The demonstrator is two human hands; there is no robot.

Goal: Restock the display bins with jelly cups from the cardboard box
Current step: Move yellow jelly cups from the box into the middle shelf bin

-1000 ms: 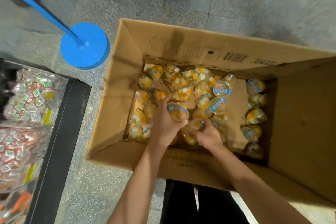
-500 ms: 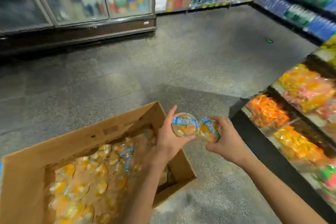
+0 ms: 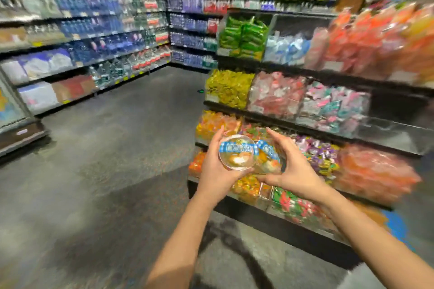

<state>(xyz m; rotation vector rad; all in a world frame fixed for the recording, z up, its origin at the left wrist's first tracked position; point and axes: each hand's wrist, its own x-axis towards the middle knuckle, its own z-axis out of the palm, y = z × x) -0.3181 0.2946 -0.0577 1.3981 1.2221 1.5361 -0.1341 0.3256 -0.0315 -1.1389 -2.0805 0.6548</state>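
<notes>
1. The box, in view half a second ago, is now out of sight; the view has swung up from the floor to a tiered rack of candy bins, with drink shelves blurred behind. The carry looks nearly over, with the drop into a bin still ahead.
2. Which bin takes the jelly cups cannot be told; the bins nearest the hands hold orange and mixed wrapped sweets.
3. Left hand cradles one cup from below, fingers curled round its rim; right hand grips a second cup from the side.
4. The two cups touch, held in front of the lower tiers.
5. The left cup's round, blue-banded lid faces up toward the camera, its axis tipped back; the right cup's lid tilts leftward.
</notes>
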